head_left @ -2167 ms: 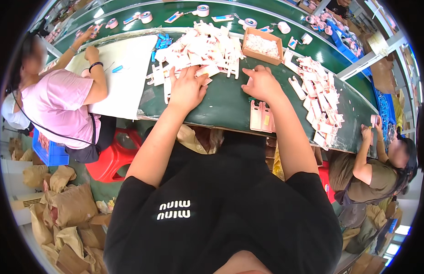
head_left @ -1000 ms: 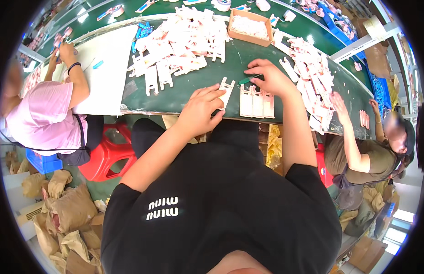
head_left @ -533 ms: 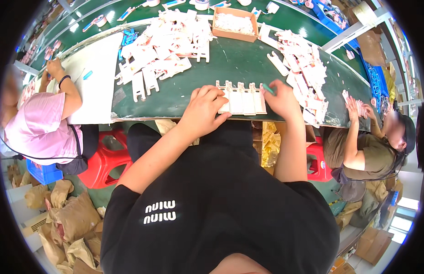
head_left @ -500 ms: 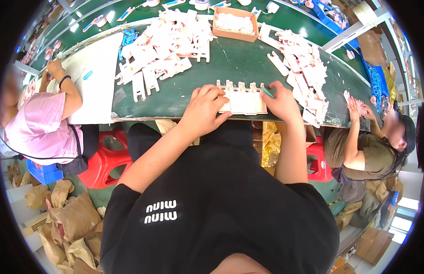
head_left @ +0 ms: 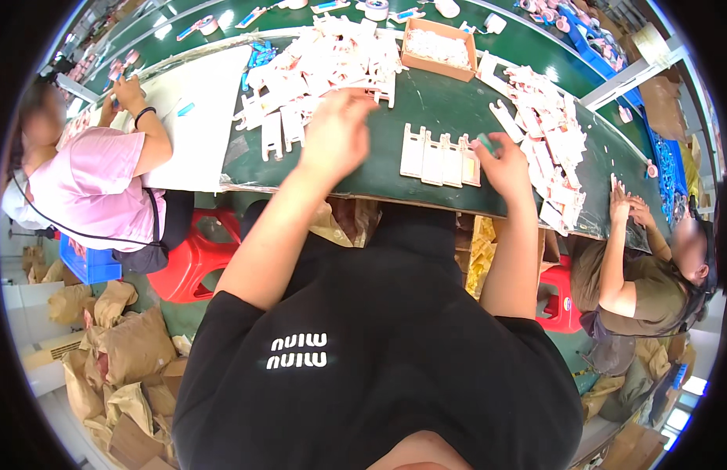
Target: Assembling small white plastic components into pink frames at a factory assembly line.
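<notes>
Head: half-curled right hand around tool

White lettering on your shirt, and a small sticker on a stool at the right.
Near, left of the middle, the chest of your black short-sleeved cloth T-shirt carries two stacked rows of thick white letters; the rows look alike and stand upside down as you look down at them. On the right, beyond your arm, the red moulded plastic stool bears a small pale-and-blue sticker, its print too small for you to read.
</notes>
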The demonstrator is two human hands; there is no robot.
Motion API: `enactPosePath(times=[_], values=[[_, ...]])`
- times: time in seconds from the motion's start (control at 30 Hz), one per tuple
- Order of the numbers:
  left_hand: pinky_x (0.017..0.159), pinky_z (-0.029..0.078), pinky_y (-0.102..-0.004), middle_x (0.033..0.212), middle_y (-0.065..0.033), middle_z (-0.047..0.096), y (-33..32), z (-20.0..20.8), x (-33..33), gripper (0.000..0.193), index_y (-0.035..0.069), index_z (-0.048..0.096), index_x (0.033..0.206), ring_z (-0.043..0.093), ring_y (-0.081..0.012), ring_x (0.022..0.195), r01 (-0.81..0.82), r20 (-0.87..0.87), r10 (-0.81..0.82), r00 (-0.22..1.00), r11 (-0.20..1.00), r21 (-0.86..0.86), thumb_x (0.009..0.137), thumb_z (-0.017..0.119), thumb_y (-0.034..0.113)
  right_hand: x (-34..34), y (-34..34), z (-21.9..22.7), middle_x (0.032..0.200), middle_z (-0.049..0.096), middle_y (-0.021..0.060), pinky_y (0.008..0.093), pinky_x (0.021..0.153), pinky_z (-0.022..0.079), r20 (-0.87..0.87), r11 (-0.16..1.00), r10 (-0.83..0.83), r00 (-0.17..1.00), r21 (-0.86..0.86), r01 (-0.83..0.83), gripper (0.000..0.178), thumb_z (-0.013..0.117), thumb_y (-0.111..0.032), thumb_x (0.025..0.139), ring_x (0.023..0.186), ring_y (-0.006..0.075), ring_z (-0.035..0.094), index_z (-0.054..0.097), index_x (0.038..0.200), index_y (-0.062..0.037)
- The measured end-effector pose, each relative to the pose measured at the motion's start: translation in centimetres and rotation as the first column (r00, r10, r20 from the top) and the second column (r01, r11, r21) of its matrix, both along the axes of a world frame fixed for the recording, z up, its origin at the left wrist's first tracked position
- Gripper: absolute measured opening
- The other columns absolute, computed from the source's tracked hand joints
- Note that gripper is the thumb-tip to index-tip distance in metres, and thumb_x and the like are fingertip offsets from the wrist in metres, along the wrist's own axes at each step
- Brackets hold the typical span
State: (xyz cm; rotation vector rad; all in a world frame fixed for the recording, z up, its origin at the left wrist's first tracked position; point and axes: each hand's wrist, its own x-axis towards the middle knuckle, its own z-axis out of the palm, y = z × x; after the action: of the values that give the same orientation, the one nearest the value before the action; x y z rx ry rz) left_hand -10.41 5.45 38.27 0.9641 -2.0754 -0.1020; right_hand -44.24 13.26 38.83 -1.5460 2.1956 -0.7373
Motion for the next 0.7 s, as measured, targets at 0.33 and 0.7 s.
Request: enactPosePath(times=[0.33,0.7], values=[[0.105,0.051,-0.0456,0.116,0.0000,0.079,-2.7,0.2,5.7,0.022,0.018,0.083,0.117,0.068,-0.0255,0.119,-0.196,0.481,0.185,0.857,0.980,-0.027,0.095,0.078,0.020,-3.4,0.5,-2.3,0.075,0.055,-0.0065,0.0205,0.051,0.026,0.732,0.993,-0.011,0.681,-0.070,0.091,0.027,0.077,-0.026,0.107,0.059,0.0007,0.039,0.074,0.125,-0.0065],[0.106,0.042,-0.0519,0.116,0.0013,0.079,-3.9,0.4,5.1,0.029,0.016,0.082,0.123,0.067,-0.0261,0.116,-0.177,0.439,0.162,0.884,0.984,-0.007,0.094,0.080,0.020,-3.9,1.0,-4.7,0.077,0.051,-0.0100,0.0192,0.051,0.023,0.755,0.971,0.124,0.644,-0.226,0.078,0.023,0.072,-0.021,0.110,0.059,-0.0011,0.036,0.073,0.128,-0.0064]])
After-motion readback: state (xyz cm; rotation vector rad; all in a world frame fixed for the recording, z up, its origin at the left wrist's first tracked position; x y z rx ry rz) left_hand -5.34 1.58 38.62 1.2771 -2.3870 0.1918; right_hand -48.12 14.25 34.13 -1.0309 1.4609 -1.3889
